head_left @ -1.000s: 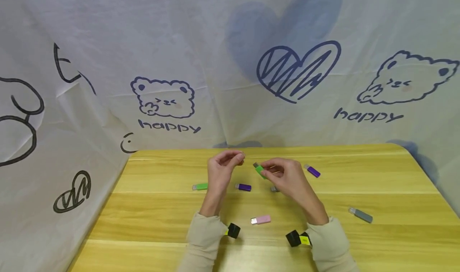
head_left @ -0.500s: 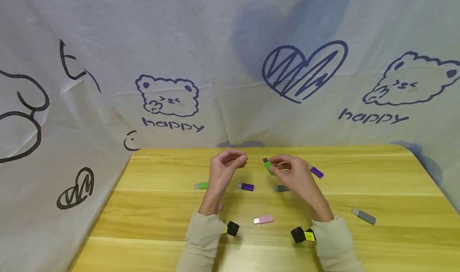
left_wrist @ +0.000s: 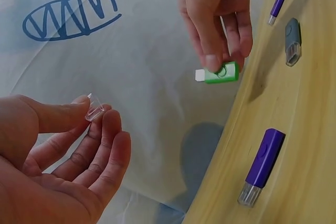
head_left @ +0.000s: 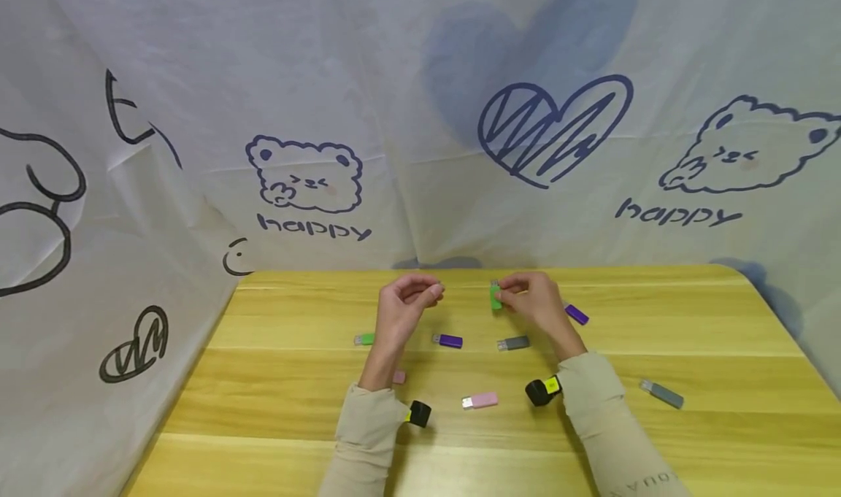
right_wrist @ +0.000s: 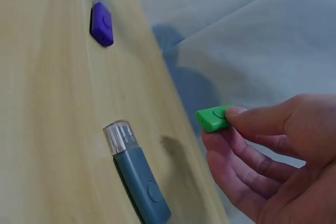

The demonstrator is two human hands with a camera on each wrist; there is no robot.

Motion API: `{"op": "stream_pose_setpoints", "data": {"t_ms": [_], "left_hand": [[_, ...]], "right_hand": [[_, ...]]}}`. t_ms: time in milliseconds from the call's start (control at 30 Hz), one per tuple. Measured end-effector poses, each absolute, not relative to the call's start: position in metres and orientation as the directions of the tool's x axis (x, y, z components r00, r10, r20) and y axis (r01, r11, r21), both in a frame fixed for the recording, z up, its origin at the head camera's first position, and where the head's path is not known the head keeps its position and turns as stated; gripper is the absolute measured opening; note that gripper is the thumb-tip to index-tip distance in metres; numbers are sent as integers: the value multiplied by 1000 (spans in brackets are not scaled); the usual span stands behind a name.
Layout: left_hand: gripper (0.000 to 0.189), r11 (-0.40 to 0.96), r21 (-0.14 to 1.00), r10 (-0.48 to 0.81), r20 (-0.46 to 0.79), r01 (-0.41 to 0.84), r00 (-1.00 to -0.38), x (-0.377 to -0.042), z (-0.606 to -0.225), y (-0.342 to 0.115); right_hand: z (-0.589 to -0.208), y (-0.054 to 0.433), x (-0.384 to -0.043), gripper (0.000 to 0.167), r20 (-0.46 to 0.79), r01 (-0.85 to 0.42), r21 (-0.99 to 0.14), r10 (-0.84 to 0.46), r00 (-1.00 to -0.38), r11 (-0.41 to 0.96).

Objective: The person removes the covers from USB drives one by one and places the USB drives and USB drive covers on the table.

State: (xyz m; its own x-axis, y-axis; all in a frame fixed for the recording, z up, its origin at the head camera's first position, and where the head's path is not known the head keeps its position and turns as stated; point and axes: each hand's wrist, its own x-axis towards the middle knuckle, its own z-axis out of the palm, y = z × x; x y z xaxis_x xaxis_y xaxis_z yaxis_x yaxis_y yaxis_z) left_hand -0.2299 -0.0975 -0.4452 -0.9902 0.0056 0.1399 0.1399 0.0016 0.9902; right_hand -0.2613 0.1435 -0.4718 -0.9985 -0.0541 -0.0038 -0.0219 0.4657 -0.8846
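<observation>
Between thumb and fingertips, my left hand point(head_left: 402, 309) pinches a small clear plastic cap point(left_wrist: 94, 109), seen best in the left wrist view. To its right, my right hand point(head_left: 537, 306) holds a green USB stick point(left_wrist: 224, 73) by its body, with the bare metal plug sticking out. In the head view that stick stands nearly upright, plug toward the far edge. Both hands are raised over the far part of the table and stay apart. Beneath them lie a purple USB stick point(head_left: 450, 341) and a grey USB stick point(head_left: 514, 343), each wearing a clear cap.
On the wooden table point(head_left: 263, 424) lie another green stick point(head_left: 364, 339), partly behind the left wrist, a pink stick point(head_left: 481, 401), a second pink one point(head_left: 398, 376), a purple one point(head_left: 577, 314) and a grey one point(head_left: 662, 393). A drawn-on white cloth point(head_left: 420, 117) hangs behind.
My right hand has moved toward the far edge, turning the green USB stick from slanted to nearly upright and uncovering the grey stick below. The left hand stays about where it was.
</observation>
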Motion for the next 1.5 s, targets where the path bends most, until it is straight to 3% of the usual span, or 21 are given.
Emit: {"op": "stream_pose_setpoints", "data": {"t_ms": [333,867,1167,1500], "left_hand": [[11,52,991,26,122,123,-992,-229,-446,-100],[10,65,991,33,111,113,-993,-230,-449,-104],[11,81,989,52,118,122,-992,-230,-451,-103],[11,113,986,87,114,123,-990,-234,-456,-100]], "right_hand": [[-474,129,-283,22,-133,105,-808,-6,-991,580],[-476,128,-286,14,-126,77,-713,-18,-992,697],[-467,136,-271,24,-28,8,-724,-17,-999,690],[-447,156,-227,24,109,-101,-787,-25,-994,608]]}}
